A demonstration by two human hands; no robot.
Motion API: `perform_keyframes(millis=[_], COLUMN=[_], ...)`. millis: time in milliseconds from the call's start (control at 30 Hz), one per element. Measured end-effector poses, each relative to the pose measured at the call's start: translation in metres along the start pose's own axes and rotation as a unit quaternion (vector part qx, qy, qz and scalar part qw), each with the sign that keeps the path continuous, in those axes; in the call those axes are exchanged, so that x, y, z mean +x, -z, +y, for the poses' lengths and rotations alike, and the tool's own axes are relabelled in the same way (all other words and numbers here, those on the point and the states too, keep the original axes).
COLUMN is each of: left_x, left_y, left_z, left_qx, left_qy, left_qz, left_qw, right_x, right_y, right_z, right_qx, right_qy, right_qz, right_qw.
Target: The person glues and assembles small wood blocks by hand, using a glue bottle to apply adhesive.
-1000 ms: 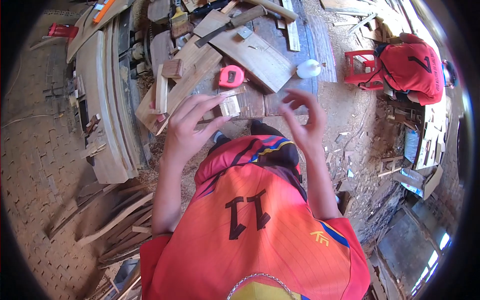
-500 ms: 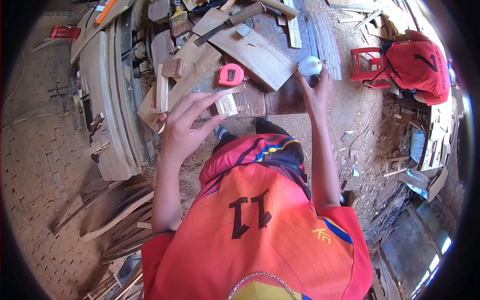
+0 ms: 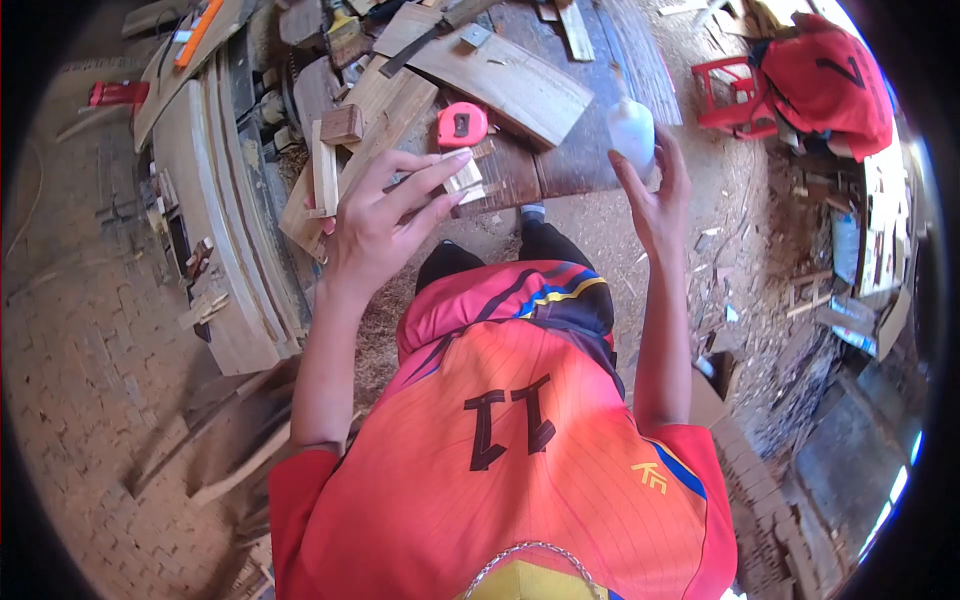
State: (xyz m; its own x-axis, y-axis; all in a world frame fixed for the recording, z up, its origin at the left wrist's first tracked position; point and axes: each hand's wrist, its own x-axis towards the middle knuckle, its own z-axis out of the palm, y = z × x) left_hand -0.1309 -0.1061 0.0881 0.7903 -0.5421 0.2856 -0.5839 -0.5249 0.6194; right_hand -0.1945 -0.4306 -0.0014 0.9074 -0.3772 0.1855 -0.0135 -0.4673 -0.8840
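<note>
My left hand (image 3: 378, 208) is closed on a small pale wooden block (image 3: 464, 178), pinched between thumb and fingertips over the bench's near edge. My right hand (image 3: 655, 200) has its thumb and fingers around the lower part of a translucent white plastic bottle (image 3: 630, 135), whose nozzle points away from me. A pink tape measure (image 3: 462, 125) lies on the wooden bench (image 3: 580, 165) between the two hands. Behind it rests a wide board (image 3: 510, 80) with a small metal piece (image 3: 475, 36) on top.
A long dark blade (image 3: 425, 45) lies across the boards. A brown wood block (image 3: 341, 124) sits on scrap strips at left. Long planks (image 3: 225, 200) lean further left. At right, a person in a red shirt (image 3: 830, 80) bends beside a red plastic stool (image 3: 735, 95).
The bottle has tipped so that its side now shows, and my right hand has moved down and slightly right. My left hand has shifted slightly right and up with the wooden block.
</note>
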Motion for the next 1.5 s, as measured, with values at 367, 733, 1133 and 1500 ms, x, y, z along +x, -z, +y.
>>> perform_keyframes(millis=[367,733,1133,1500], left_x=[-0.008,-0.002,-0.008,0.025], left_y=[0.012,0.025,0.031,0.018], left_z=[-0.030,-0.036,-0.033,-0.059], left_qx=[-0.037,-0.016,-0.004,-0.091], left_qy=[-0.164,-0.231,-0.220,-0.235], left_qz=[-0.072,-0.098,-0.090,-0.101], left_qw=[0.983,0.968,0.971,0.962], right_x=[-0.091,-0.150,-0.132,-0.155], right_y=[0.052,0.083,0.105,0.062], right_z=[-0.140,-0.350,-0.420,-0.372], right_qx=[0.476,0.344,0.452,0.309], right_qy=[0.107,0.280,0.421,0.238], right_qz=[0.005,0.054,-0.132,0.063], right_qw=[0.873,0.895,0.775,0.919])
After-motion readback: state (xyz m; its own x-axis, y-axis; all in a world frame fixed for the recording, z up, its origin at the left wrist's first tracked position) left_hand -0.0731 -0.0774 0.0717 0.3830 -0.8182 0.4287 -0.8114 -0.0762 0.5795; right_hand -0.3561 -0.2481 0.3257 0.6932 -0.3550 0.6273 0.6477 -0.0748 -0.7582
